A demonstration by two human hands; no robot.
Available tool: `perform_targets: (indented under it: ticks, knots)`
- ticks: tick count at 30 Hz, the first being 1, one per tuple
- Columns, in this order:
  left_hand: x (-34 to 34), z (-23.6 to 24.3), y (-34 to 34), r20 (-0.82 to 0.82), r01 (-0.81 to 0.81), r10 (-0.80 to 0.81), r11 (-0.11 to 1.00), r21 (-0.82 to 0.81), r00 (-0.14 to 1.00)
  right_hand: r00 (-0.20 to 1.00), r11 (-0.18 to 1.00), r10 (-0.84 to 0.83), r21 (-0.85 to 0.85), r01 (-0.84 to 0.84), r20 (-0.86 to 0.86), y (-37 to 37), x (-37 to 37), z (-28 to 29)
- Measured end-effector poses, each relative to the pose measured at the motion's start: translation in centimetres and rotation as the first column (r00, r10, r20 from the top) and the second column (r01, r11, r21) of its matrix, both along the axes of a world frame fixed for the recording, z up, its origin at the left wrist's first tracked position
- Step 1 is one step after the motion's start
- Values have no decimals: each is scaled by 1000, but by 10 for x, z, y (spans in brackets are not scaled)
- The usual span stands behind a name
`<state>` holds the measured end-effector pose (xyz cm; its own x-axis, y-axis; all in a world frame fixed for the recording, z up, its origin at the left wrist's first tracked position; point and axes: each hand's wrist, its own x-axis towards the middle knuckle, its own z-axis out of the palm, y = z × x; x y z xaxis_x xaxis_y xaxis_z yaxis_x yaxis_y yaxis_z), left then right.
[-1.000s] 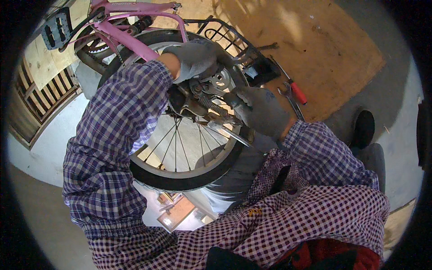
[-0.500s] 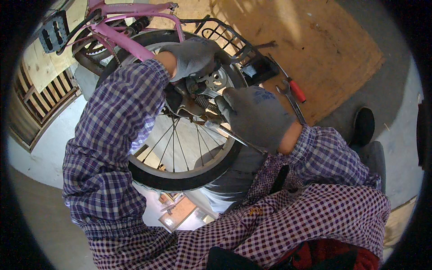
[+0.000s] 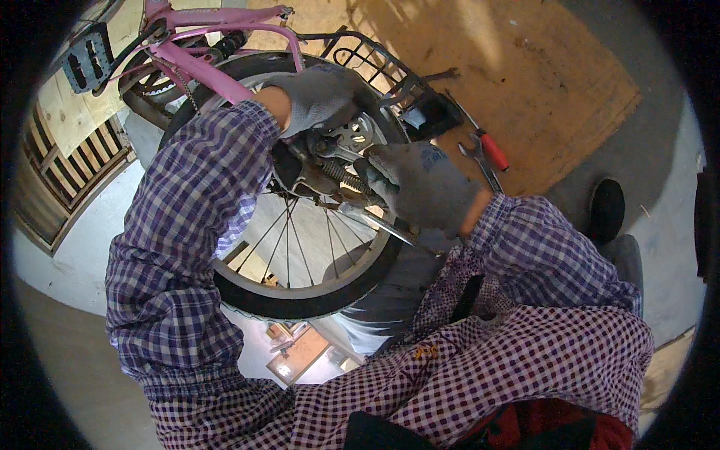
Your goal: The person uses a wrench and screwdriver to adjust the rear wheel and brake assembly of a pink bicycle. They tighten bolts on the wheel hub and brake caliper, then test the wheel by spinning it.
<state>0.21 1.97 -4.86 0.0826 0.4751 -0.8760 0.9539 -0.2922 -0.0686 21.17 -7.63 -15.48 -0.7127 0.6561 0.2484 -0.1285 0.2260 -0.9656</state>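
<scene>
Grey-gloved right hand (image 3: 424, 187) is holding silver metal wrench (image 3: 344, 153), likely stiff, best by handle. Can't tell what grey-gloved left hand (image 3: 324, 97) is holding.

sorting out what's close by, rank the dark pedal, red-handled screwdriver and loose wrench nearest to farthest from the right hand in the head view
1. Wrench, just right of the right hand, by the brown board's edge.
2. Red-handled screwdriver, just beyond the wrench.
3. Dark pedal, far off, upper left.
</scene>
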Motion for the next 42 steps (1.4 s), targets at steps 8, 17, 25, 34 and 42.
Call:
perform_targets:
  ticks: [8, 17, 25, 34, 42]
  knots:
    - [1, 5, 1, 88, -50, 48, 999, 17, 995, 1000, 997, 10, 76, -9, -12, 9, -1, -13]
    - [3, 15, 4, 34, -76, 79, 993, -90, 996, 999, 981, -32, -193, 33, 10, -4, -6, 9]
    - [6, 6, 17, -8, -49, 49, 989, -140, 999, 999, 961, -43, -273, 41, -1, -1, -11, 6]
    - [9, -3, 34, -40, -61, 56, 990, -126, 998, 1000, 930, 22, -366, -17, 9, 25, -11, -26]
    - [14, 3, 11, -208, 5, 3, 999, 38, 978, 994, 996, -49, -81, 41, -99, 24, -17, -43]
